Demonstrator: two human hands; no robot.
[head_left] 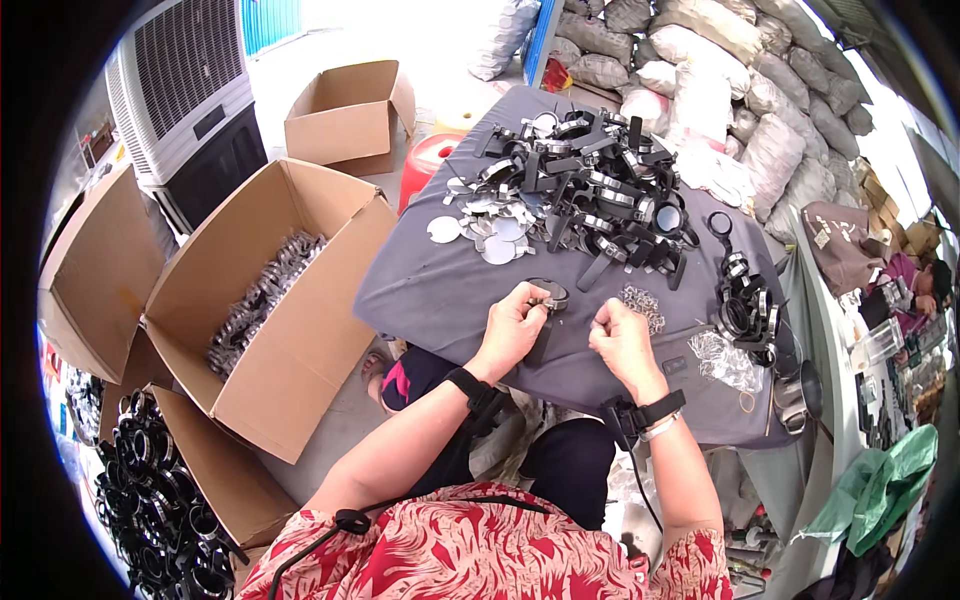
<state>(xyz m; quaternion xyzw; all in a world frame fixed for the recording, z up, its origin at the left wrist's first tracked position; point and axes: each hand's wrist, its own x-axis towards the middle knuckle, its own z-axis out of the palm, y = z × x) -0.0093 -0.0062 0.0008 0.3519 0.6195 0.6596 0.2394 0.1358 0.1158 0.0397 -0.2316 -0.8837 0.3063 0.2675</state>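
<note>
My left hand (512,328) is closed on a black round-headed part (548,291) with a flat black handle, held low over the grey cloth-covered table (430,275). To its right, my right hand (622,342) has its fingertips pinched together; whatever is between them is too small to make out. Just beyond that hand lies a small heap of tiny metal pieces (645,309). A big pile of similar black parts (610,190) with shiny bands covers the far side of the table. Silvery discs (500,240) lie loose at the pile's left edge.
More black parts (745,305), clear plastic bits (725,362) and a metal cup (795,400) line the table's right side. Left stand an open carton (300,370) of shiny rings and a carton of black parts (150,500). Stacked sacks (700,100) rise behind; a person (905,285) is at far right.
</note>
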